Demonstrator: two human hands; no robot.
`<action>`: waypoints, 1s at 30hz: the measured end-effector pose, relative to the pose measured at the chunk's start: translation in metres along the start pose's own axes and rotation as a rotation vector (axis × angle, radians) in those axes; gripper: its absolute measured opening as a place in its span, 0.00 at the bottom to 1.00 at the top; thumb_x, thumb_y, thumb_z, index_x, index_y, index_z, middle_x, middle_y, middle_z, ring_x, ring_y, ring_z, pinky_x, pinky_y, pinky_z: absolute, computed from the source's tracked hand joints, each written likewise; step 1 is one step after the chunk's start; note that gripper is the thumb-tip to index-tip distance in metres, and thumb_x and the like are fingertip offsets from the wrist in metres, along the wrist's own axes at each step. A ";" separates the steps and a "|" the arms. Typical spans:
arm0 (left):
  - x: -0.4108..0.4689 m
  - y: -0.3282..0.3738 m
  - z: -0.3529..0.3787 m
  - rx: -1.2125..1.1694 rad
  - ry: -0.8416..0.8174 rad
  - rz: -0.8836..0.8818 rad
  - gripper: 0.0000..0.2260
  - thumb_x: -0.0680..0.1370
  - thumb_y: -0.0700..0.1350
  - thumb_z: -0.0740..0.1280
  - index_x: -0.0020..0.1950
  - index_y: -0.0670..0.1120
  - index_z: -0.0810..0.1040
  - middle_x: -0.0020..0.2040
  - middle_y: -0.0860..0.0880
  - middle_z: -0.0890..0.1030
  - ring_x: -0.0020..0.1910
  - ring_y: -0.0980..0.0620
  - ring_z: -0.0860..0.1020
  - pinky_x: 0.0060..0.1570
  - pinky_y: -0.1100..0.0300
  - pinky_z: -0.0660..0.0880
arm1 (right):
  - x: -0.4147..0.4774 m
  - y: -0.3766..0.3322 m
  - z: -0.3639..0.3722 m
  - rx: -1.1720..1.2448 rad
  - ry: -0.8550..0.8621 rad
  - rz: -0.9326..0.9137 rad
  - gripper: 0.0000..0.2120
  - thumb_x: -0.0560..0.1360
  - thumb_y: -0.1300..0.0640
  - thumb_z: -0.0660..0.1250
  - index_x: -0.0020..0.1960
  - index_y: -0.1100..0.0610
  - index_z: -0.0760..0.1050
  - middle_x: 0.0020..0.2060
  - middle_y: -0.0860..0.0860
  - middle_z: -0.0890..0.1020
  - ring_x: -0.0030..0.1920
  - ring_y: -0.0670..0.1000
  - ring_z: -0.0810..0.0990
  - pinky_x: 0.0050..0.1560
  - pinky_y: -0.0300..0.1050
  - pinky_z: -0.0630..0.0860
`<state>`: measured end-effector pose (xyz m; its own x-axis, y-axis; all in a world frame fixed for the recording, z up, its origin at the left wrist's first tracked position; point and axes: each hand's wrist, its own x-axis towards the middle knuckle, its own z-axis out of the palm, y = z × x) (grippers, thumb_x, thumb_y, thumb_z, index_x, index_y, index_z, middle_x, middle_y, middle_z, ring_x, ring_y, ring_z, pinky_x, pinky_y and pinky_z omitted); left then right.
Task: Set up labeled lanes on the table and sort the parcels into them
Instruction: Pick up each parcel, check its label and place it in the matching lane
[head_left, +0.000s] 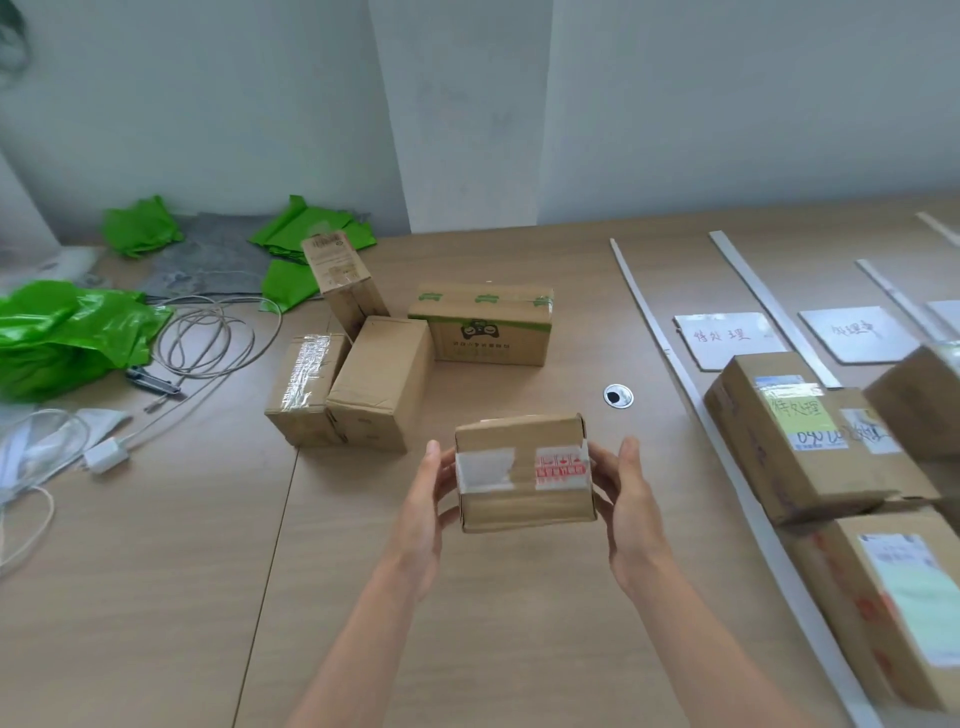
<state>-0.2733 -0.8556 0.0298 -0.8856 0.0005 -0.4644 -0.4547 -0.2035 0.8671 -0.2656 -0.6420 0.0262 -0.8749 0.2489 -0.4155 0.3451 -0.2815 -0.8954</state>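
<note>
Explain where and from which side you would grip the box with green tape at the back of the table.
Grip the green-taped box by its two short ends, one hand from either side. It lies flat with its long face forward, and both ends look clear, though a plain box sits near the left one.

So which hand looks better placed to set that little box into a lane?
Probably the right hand: it grips the small box on the side nearer the lanes, marked by white strips, to the right. The left hand is farther.
</note>
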 end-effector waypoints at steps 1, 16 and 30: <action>-0.003 0.000 0.000 -0.009 0.000 0.001 0.26 0.86 0.63 0.52 0.65 0.50 0.83 0.61 0.51 0.87 0.66 0.50 0.79 0.59 0.51 0.72 | -0.002 -0.001 0.000 0.002 0.006 -0.001 0.30 0.87 0.37 0.47 0.60 0.50 0.85 0.54 0.47 0.89 0.61 0.47 0.84 0.64 0.46 0.75; -0.022 -0.008 0.005 -0.043 -0.051 0.020 0.23 0.87 0.62 0.53 0.72 0.54 0.78 0.68 0.55 0.83 0.72 0.55 0.77 0.74 0.48 0.70 | -0.016 0.016 -0.001 0.033 -0.035 0.028 0.29 0.87 0.36 0.48 0.69 0.49 0.80 0.60 0.46 0.87 0.63 0.45 0.84 0.62 0.46 0.77; -0.049 -0.006 0.067 -0.012 -0.324 0.109 0.24 0.89 0.59 0.45 0.74 0.56 0.76 0.71 0.53 0.82 0.72 0.55 0.78 0.74 0.50 0.69 | -0.062 -0.005 -0.036 0.110 0.008 -0.072 0.27 0.88 0.38 0.45 0.68 0.45 0.80 0.62 0.48 0.87 0.65 0.48 0.84 0.62 0.46 0.77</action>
<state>-0.2335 -0.7891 0.0596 -0.9136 0.2888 -0.2863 -0.3568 -0.2311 0.9051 -0.2009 -0.6222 0.0510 -0.8933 0.2792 -0.3524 0.2418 -0.3624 -0.9001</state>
